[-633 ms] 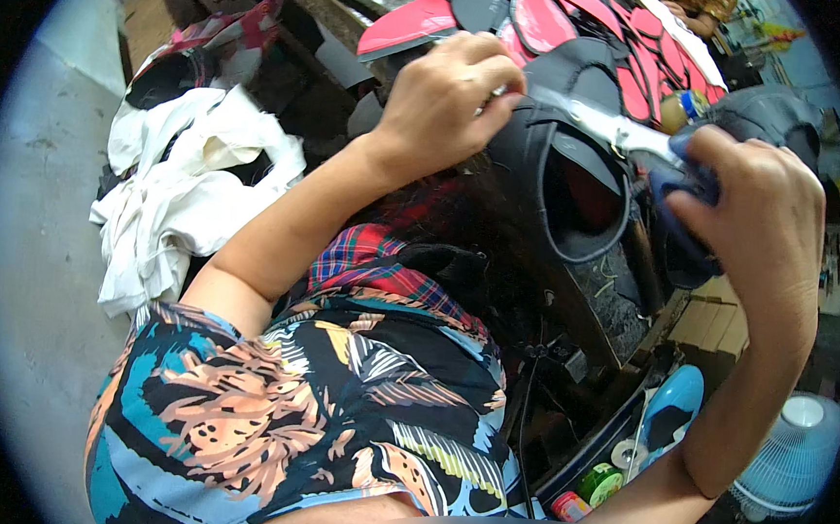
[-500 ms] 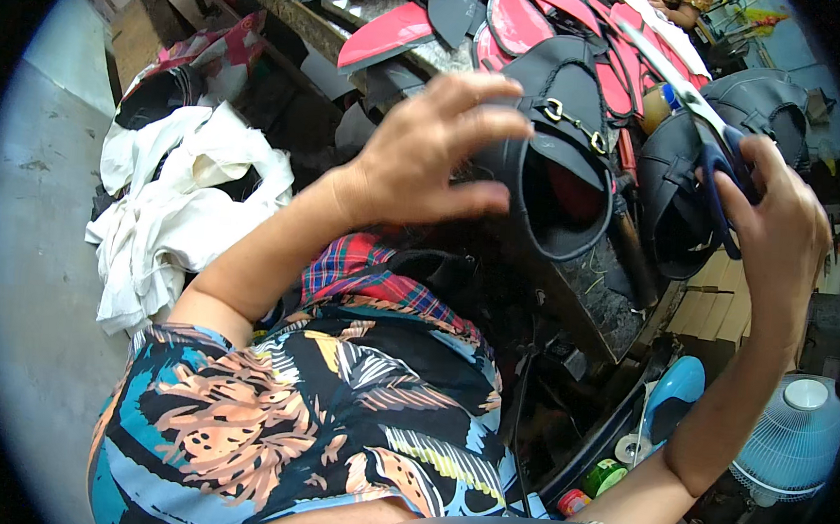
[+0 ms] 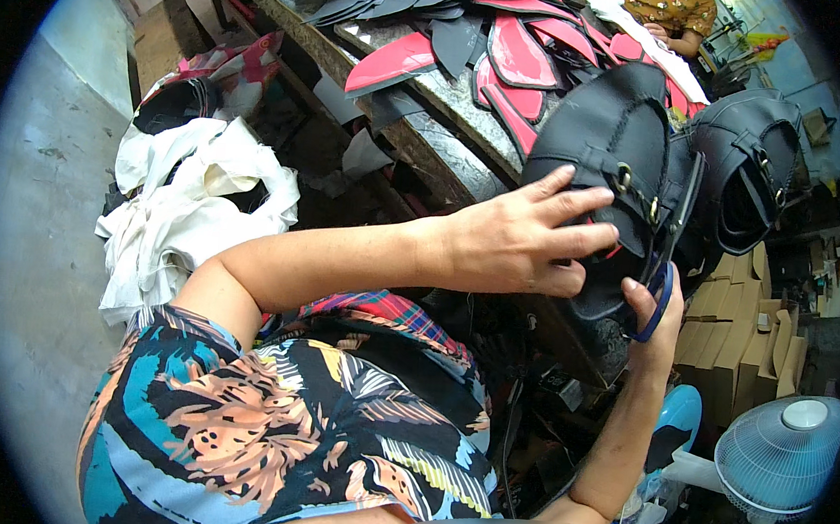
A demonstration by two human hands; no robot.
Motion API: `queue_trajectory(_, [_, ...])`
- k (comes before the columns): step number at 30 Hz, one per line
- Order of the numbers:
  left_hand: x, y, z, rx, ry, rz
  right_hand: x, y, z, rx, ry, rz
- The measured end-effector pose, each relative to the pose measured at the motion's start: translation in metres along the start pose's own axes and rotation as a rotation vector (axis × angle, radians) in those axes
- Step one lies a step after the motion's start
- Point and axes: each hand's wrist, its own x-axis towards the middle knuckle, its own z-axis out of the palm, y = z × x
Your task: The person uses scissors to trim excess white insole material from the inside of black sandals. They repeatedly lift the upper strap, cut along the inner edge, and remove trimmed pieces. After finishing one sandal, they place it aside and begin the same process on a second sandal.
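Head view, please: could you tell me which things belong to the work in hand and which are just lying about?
In hand:
left hand on the black shoe upper
right hand gripping blue-handled scissors

Lying about:
second black upper
red and grey cut pieces
white cloth heap
fan
cardboard boxes

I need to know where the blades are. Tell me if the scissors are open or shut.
Cannot tell. The right hand holds the scissors by a blue handle loop, but the blades run edge-on behind the black shoe upper.
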Motion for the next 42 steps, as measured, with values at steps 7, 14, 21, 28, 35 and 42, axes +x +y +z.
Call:
queue_trajectory(7, [-0.01, -0.053, -0.012, -0.094, 0.139, -0.349, -0.035, 0.026, -0.018, 0.067, 0.171, -0.099])
queue_trajectory(14, [-0.012, -0.094, -0.008, 0.085, -0.668, -0.233, -0.054, 0.06, -0.031, -0.093, 0.321, -0.229])
queue_trajectory(21, [0.003, -0.102, -0.026, 0.421, -0.324, 0.244, -0.092, 0.067, -0.051, -0.295, 0.398, -0.263])
queue_trajectory(28, [0.047, -0.213, -0.09, 0.803, -0.108, 0.147, -0.083, 0.065, -0.067, -0.276, 0.478, -0.369])
queue_trajectory(35, [0.017, -0.092, -0.058, 0.07, -0.371, 0.26, -0.068, 0.04, -0.03, -0.067, 0.494, -0.29])
queue_trajectory(42, [0.025, -0.042, -0.039, 0.249, -0.107, 0.27, -0.046, 0.02, -0.021, 0.203, 0.301, -0.21])
